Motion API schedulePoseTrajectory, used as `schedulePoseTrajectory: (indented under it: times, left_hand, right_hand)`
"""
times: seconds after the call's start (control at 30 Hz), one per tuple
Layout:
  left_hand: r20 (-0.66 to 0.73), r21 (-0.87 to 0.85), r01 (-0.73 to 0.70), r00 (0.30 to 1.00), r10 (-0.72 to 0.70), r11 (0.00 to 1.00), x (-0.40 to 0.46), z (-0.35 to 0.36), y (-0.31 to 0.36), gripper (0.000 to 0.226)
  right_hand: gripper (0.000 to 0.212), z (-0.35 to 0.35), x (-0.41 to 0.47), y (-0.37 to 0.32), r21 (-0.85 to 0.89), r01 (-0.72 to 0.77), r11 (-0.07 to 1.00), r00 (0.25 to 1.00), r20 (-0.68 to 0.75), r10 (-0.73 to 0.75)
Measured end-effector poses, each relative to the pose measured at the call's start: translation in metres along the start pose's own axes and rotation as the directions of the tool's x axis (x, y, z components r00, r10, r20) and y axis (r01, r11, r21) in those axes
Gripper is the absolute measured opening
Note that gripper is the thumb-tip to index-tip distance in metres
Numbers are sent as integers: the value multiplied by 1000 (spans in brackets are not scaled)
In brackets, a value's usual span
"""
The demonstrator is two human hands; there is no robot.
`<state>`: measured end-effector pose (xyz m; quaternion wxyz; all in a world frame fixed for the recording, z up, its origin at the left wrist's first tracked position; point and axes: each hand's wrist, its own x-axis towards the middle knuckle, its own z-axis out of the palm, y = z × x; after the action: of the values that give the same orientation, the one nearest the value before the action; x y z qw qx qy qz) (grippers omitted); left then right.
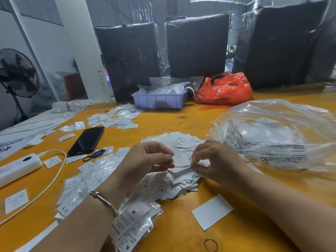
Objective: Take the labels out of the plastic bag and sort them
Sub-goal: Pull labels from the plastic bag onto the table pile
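Near edge: rubber band [211, 245], blank card [212, 212], bagged labels [133, 212] marked M. Both hands, left hand [145, 160] and right hand [214, 159], fingers pinching a label [183, 166] above S pile [169, 186]. Right: clear plastic bag [278, 135]. Bare yellow bench [172, 120] beyond.

A garment-factory packing area, seen from a worker's seat at a long yellow-orange worktable [190, 115]. Loose white size labels [181, 142] printed S and M litter the tabletop, with a lilac plastic tray [158, 101] of bagged stock near the far edge. Behind that edge stand three tall bundles wrapped in black plastic [197, 46], and beyond them an open hall with a metal roof. An industrial pedestal fan [17, 73] stands off the table's left edge.
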<state>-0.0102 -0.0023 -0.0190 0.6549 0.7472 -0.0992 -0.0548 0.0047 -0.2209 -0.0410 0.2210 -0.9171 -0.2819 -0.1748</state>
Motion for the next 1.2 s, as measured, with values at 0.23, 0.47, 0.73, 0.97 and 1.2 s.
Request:
schedulePoseTrajectory:
  times: [0.23, 0.47, 0.73, 0.97, 1.2]
  left_hand:
    - [-22, 111, -34, 999, 36, 993, 0, 0, -2, 8]
    - [53, 416, -107, 994, 94, 903, -1, 3, -4, 11]
    - [85, 469, -109, 993, 78, 876, -3, 2, -2, 11]
    - [67, 480, -106, 994, 84, 871, -2, 3, -2, 11]
    - [-30, 306, -23, 999, 34, 952, -3, 2, -1, 5]
  right_hand:
    - [9, -10, -1, -6, -26, 58, 998, 998, 11, -58]
    - [9, -15, -3, -4, 151, -62, 987, 996, 70, 52]
    - [24, -14, 0, -5, 133, -130, 983, 983, 144, 110]
    - [11, -14, 2, 1, 348, -226, 910, 967, 193, 167]
    - [16, -14, 1, 1, 389, -259, 884, 965, 77, 249]
